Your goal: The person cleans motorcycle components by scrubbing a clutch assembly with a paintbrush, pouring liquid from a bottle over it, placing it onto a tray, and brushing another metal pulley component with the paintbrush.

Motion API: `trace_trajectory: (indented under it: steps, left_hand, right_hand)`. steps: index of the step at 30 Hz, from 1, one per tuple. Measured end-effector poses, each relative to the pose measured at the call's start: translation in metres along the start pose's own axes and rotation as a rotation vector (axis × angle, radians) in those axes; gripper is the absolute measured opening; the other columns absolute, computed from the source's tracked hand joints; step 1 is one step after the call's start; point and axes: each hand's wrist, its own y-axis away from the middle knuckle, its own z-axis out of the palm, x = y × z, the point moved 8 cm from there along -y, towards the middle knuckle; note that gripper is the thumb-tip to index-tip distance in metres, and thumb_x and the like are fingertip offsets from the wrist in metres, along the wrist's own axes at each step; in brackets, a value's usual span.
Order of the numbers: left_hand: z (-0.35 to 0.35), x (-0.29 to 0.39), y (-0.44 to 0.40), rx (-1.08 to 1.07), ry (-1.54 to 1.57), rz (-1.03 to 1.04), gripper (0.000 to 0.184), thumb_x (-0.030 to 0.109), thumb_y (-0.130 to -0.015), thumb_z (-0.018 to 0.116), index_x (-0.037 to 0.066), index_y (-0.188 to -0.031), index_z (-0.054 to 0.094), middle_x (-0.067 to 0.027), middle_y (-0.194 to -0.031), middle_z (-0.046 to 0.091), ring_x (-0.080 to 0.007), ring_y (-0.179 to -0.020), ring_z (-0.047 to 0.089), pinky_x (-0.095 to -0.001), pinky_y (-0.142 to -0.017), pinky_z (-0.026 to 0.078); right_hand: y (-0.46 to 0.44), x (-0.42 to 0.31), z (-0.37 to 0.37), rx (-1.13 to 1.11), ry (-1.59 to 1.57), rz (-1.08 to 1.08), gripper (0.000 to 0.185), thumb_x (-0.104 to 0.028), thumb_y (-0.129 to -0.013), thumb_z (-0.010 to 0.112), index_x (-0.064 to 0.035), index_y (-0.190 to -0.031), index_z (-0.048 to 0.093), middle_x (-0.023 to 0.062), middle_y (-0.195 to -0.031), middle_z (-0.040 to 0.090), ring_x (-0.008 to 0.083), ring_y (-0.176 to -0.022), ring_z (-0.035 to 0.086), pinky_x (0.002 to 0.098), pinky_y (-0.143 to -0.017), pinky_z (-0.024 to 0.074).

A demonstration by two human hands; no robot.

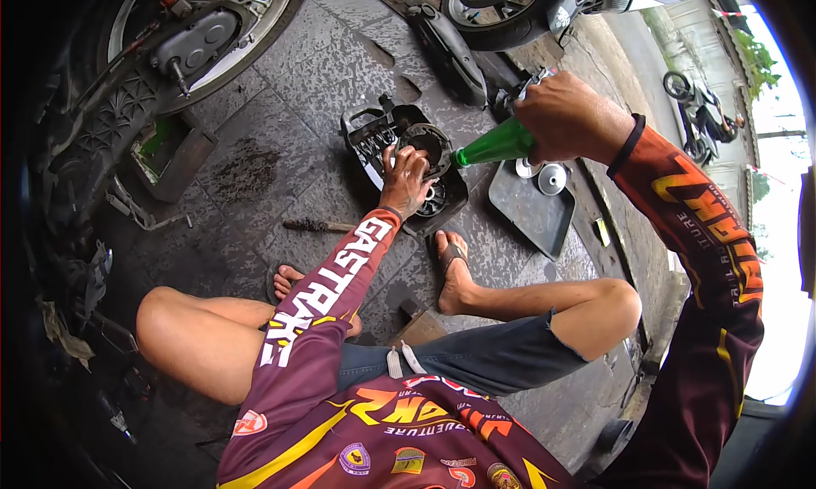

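My right hand (565, 110) is wrapped round a green glass bottle (497, 142), tipped so its neck points left and down. The bottle's mouth is right beside a dark round metal part (435, 139). My left hand (406, 179) has its fingers closed on that part's near edge, above a dark open tub (456, 201). More metal parts, among them some coil-like pieces, lie in the tub, partly hidden by my left hand. Whether liquid is leaving the bottle cannot be made out.
A brush (319, 226) lies left of the tub. A grey tray (533, 217) with round metal pieces (552, 179) sits to the right. A motorcycle wheel (246, 64) stands at upper left, another wheel (489, 17) at the top. A box (174, 162) is on the tiled floor.
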Motion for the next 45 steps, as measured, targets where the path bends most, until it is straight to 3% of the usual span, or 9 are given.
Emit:
trace_trajectory:
  steps: [2, 10, 15, 19, 21, 31, 33, 45]
  left_hand:
    - [-0.006, 0.004, -0.003, 0.03, 0.035, 0.0, 0.041, 0.021, -0.071, 0.082, 0.012, -0.097, 0.052, -0.0031, -0.117, 0.056, -0.0253, -0.123, 0.044, -0.0521, -0.111, 0.024]
    - [-0.003, 0.01, -0.009, -0.021, -0.023, 0.0, 0.043, 0.03, -0.075, 0.08, 0.01, -0.103, 0.055, -0.0037, -0.116, 0.055, -0.0249, -0.122, 0.044, -0.0527, -0.109, 0.025]
    - [-0.002, 0.011, -0.009, -0.019, -0.016, -0.02, 0.042, 0.029, -0.075, 0.08, 0.01, -0.102, 0.055, -0.0041, -0.113, 0.055, -0.0255, -0.121, 0.045, -0.0532, -0.108, 0.026]
    - [-0.004, 0.011, -0.007, 0.014, -0.034, 0.0, 0.043, 0.029, -0.073, 0.081, 0.011, -0.101, 0.054, -0.0037, -0.114, 0.055, -0.0251, -0.122, 0.044, -0.0535, -0.109, 0.025]
    - [-0.006, 0.011, -0.006, 0.033, -0.056, 0.008, 0.043, 0.029, -0.072, 0.082, 0.011, -0.101, 0.054, -0.0034, -0.114, 0.055, -0.0249, -0.123, 0.044, -0.0535, -0.109, 0.024]
    - [-0.005, 0.003, -0.008, 0.054, -0.06, 0.028, 0.043, 0.025, -0.067, 0.084, 0.014, -0.098, 0.055, -0.0012, -0.116, 0.056, -0.0226, -0.125, 0.045, -0.0525, -0.113, 0.022]
    - [-0.004, 0.001, -0.009, 0.045, -0.046, 0.019, 0.044, 0.025, -0.067, 0.084, 0.014, -0.098, 0.055, -0.0016, -0.115, 0.057, -0.0229, -0.125, 0.046, -0.0528, -0.113, 0.022]
    - [-0.001, 0.002, -0.007, 0.022, 0.032, -0.008, 0.043, 0.028, -0.074, 0.083, 0.013, -0.099, 0.051, -0.0031, -0.114, 0.055, -0.0253, -0.123, 0.045, -0.0534, -0.11, 0.025]
  right_hand:
    - [-0.002, -0.001, -0.003, -0.001, 0.025, 0.011, 0.028, -0.028, -0.059, 0.08, -0.0062, -0.076, 0.075, 0.0127, -0.072, 0.07, 0.0309, -0.073, 0.071, 0.0388, -0.065, 0.0564]
    - [-0.015, 0.009, -0.011, 0.111, 0.072, 0.006, 0.026, -0.026, -0.059, 0.081, -0.007, -0.076, 0.075, 0.012, -0.072, 0.071, 0.0297, -0.074, 0.072, 0.0381, -0.066, 0.0567]
    - [-0.02, 0.005, -0.015, 0.129, 0.058, -0.013, 0.033, -0.032, -0.057, 0.085, -0.0079, -0.077, 0.076, 0.0133, -0.069, 0.069, 0.0327, -0.071, 0.07, 0.0404, -0.066, 0.0558]
    - [-0.023, 0.003, -0.019, 0.117, 0.08, -0.002, 0.029, -0.028, -0.059, 0.083, -0.0074, -0.077, 0.076, 0.0116, -0.074, 0.071, 0.0297, -0.076, 0.072, 0.0374, -0.068, 0.0567]
    - [-0.022, 0.002, -0.024, 0.143, 0.083, -0.007, 0.033, -0.032, -0.057, 0.085, -0.0074, -0.077, 0.076, 0.0129, -0.07, 0.069, 0.0328, -0.07, 0.07, 0.0404, -0.066, 0.0557]
    - [-0.004, -0.005, -0.015, 0.098, 0.058, -0.043, 0.033, -0.031, -0.057, 0.086, -0.006, -0.076, 0.075, 0.0135, -0.071, 0.069, 0.0331, -0.072, 0.07, 0.0406, -0.066, 0.0556]
    - [-0.002, -0.009, -0.012, 0.093, 0.056, -0.047, 0.02, -0.023, -0.059, 0.079, -0.0064, -0.069, 0.073, 0.0123, -0.067, 0.068, 0.0306, -0.072, 0.07, 0.038, -0.064, 0.0546]
    - [-0.013, -0.026, -0.015, 0.127, 0.032, -0.102, 0.018, -0.024, -0.061, 0.079, -0.0078, -0.068, 0.073, 0.0104, -0.067, 0.068, 0.0298, -0.071, 0.07, 0.0379, -0.062, 0.0539]
